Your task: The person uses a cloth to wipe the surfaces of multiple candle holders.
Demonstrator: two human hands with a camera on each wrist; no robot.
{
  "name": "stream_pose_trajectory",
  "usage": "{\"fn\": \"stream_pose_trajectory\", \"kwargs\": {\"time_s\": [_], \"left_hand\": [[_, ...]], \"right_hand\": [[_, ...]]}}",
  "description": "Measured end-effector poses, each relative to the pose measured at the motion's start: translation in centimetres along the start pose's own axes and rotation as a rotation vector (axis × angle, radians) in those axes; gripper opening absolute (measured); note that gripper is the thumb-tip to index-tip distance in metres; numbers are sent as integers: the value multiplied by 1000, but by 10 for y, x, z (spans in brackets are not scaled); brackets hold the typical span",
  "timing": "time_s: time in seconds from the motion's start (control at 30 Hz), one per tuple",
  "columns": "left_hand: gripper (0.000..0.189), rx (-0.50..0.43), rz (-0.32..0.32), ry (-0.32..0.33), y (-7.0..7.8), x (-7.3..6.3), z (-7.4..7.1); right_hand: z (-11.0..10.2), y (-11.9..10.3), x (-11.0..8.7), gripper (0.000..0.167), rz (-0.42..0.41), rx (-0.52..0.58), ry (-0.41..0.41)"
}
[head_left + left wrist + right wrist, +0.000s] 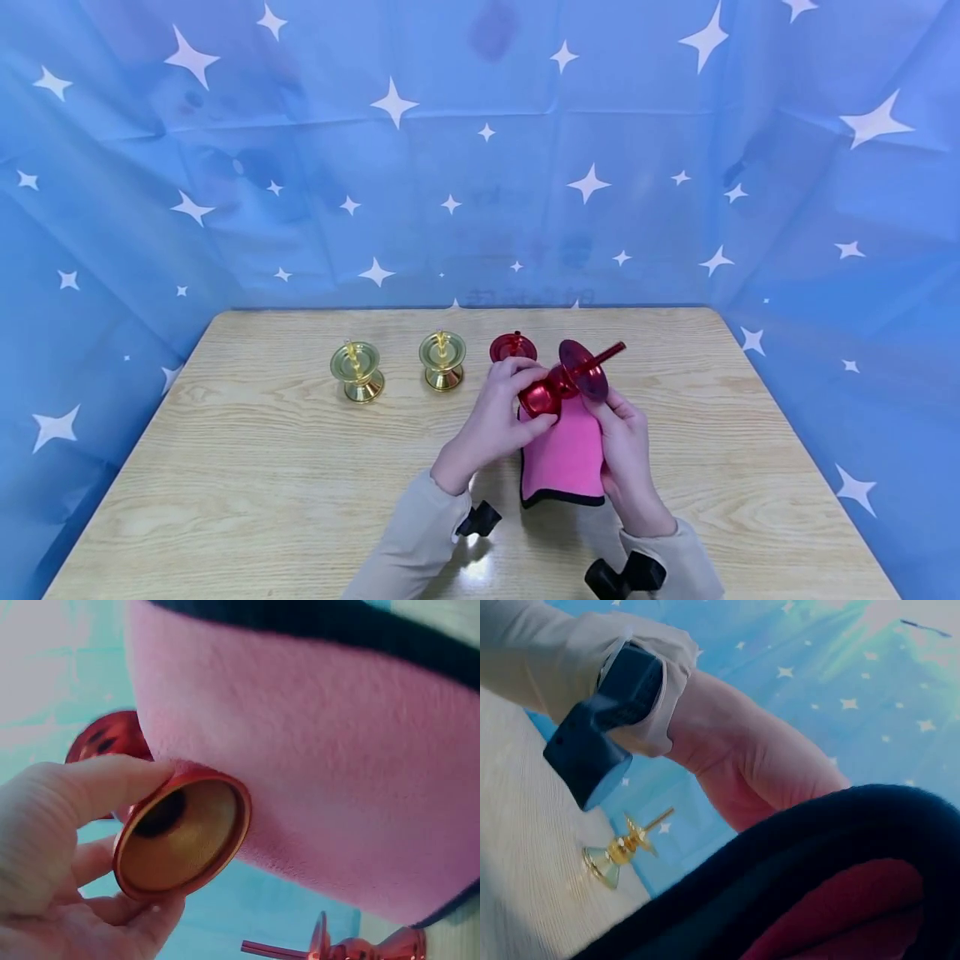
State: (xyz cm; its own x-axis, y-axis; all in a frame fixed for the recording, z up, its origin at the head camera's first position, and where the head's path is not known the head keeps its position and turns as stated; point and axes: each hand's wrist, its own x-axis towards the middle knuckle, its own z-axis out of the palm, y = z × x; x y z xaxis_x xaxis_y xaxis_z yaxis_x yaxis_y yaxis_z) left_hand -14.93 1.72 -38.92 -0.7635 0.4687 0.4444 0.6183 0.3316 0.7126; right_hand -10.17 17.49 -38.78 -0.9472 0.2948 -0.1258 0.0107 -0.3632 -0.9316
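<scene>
Tilted above the table, a shiny red candle holder (542,399) has its base gripped between the thumb and fingers of my left hand (501,410). Its dish and thin spike point up and right in the head view. The left wrist view looks into the hollow, gold-coloured underside of the base (184,836). My right hand (627,446) holds a pink cloth (562,458) with black edging against the holder, just below the dish. In the right wrist view the cloth's dark edge (795,855) hides the right fingers.
A second red candle holder (513,346) stands behind my left hand, partly covered by it. Two gold candle holders, one nearer (442,360) and one farther left (357,371), stand on the wooden table (247,467). A blue starry curtain (465,167) hangs behind.
</scene>
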Motion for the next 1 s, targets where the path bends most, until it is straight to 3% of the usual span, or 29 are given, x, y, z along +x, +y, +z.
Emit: {"fn": "stream_pose_trajectory", "kwargs": {"time_s": [0.13,0.27,0.37,0.53,0.67,0.8,0.93,1.0], "left_hand": [[42,12,49,39,2,0,1],[33,-18,62,123,4,0,5],[26,-26,51,191,5,0,9],[23,-11,27,268,6,0,13],[20,-3,-8,331,5,2,13],[19,-42,-74,367,5,4,10],[20,-178,-193,335,6,4,6],[21,-263,-255,299,7,4,5]], "right_hand": [[-2,-4,-3,27,63,27,-5],[-2,-8,-3,24,89,62,-30],[-2,-8,-3,25,76,53,-55],[0,-10,-4,29,-9,-82,-52],[3,-13,-9,19,-131,-211,-63],[5,-14,-18,19,-324,-331,-109],[8,-13,-22,25,-596,-415,-176],[9,-12,-22,28,-702,-456,-171]]}}
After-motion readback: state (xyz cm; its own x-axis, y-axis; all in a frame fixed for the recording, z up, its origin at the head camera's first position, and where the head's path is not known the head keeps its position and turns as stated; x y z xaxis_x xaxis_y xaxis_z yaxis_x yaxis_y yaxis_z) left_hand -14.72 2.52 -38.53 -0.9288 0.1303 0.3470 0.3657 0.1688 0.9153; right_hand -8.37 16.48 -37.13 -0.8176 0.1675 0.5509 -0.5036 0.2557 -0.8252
